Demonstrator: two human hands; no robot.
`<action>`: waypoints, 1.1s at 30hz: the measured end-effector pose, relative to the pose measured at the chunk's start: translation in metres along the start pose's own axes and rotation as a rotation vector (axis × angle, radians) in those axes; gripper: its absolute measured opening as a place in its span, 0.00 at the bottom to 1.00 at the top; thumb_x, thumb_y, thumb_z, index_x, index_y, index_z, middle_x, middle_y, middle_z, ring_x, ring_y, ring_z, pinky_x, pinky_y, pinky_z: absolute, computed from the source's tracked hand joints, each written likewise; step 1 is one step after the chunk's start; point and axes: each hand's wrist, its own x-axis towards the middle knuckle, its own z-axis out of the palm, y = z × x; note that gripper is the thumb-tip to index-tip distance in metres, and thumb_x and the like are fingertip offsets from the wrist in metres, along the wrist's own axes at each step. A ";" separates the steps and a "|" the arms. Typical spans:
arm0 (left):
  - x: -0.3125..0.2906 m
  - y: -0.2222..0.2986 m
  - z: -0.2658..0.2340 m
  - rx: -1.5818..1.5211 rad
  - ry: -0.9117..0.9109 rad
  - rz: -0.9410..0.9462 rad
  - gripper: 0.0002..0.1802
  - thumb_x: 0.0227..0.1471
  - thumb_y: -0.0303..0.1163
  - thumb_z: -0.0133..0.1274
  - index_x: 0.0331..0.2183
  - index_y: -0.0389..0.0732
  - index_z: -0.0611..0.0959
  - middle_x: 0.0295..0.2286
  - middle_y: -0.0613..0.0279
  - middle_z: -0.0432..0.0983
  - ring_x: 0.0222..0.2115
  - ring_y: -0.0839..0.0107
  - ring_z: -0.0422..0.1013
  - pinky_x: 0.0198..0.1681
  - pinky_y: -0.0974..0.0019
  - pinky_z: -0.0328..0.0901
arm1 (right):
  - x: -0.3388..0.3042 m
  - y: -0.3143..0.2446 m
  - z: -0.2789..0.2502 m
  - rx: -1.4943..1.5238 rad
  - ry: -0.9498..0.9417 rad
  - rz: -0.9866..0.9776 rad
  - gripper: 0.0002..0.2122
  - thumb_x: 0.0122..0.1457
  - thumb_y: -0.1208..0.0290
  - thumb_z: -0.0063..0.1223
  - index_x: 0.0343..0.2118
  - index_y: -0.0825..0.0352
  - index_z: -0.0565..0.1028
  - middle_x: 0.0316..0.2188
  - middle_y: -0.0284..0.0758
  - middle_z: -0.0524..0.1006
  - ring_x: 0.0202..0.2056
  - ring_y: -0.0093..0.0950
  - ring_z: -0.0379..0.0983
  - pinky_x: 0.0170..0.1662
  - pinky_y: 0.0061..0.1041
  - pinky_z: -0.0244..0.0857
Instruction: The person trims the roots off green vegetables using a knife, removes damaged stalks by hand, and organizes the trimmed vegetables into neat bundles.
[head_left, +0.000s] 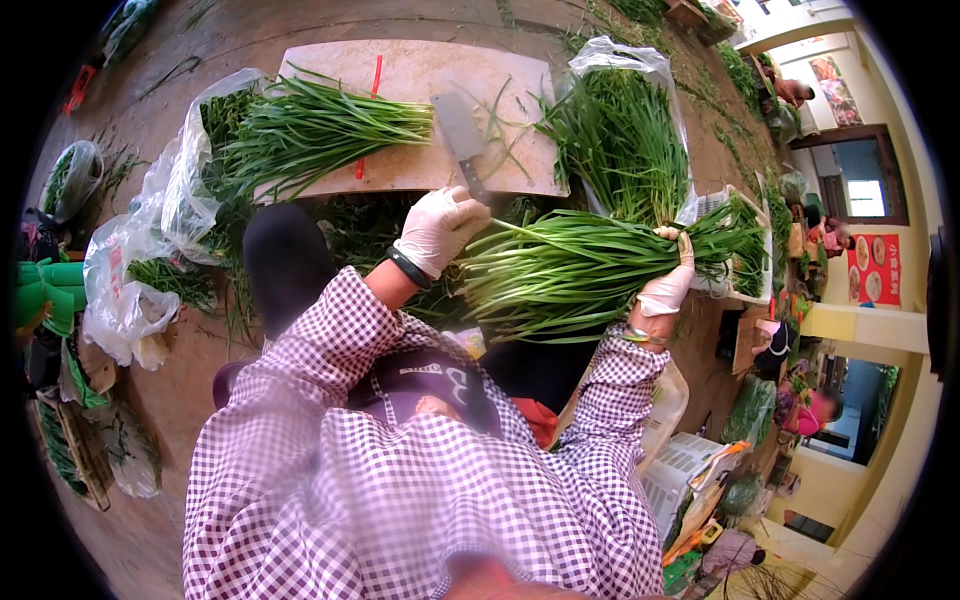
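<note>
My right hand [668, 283], in a thin whitish glove, is closed round a loose bunch of long green garlic chives [570, 270]. Their pale stem ends fan out toward my left hand [437, 235], which is gloved too. Its fingers are pinched at the end of a chive stalk that sticks out of the bunch. Just beyond that hand, a cleaver [460, 125] lies on a pale cutting board [430, 65], its handle pointing toward me. Left of the blade, another bunch of chives [340, 125] rests across a red strip [376, 78].
Beyond my right hand, a plastic bag [625, 60] holds more chives, with a white basket [765, 260] beside it. Clear plastic bags [150, 230] of greens stand left of the board. Several people sit among vegetables at the far right, near a red poster [874, 270].
</note>
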 end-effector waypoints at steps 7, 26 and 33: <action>-0.015 -0.016 0.001 0.127 -0.059 -0.042 0.06 0.43 0.26 0.56 0.25 0.42 0.74 0.23 0.59 0.69 0.27 0.57 0.68 0.30 0.58 0.63 | -0.003 -0.003 0.001 0.013 0.008 -0.018 0.07 0.57 0.70 0.48 0.28 0.68 0.73 0.26 0.35 0.75 0.30 0.28 0.71 0.41 0.27 0.67; -0.060 -0.018 0.012 -1.135 -0.385 -1.076 0.22 0.53 0.50 0.53 0.37 0.39 0.75 0.24 0.67 0.75 0.19 0.83 0.68 0.19 0.81 0.62 | 0.013 -0.016 -0.038 0.087 -0.012 -0.055 0.08 0.57 0.71 0.44 0.26 0.69 0.73 0.27 0.37 0.75 0.31 0.29 0.70 0.43 0.29 0.67; -0.062 -0.004 0.029 -1.098 -0.422 -1.033 0.18 0.54 0.46 0.54 0.34 0.40 0.80 0.19 0.74 0.71 0.15 0.86 0.61 0.15 0.79 0.53 | 0.017 0.011 -0.020 0.033 0.127 -0.058 0.08 0.57 0.71 0.44 0.26 0.68 0.74 0.26 0.37 0.76 0.30 0.30 0.72 0.41 0.29 0.69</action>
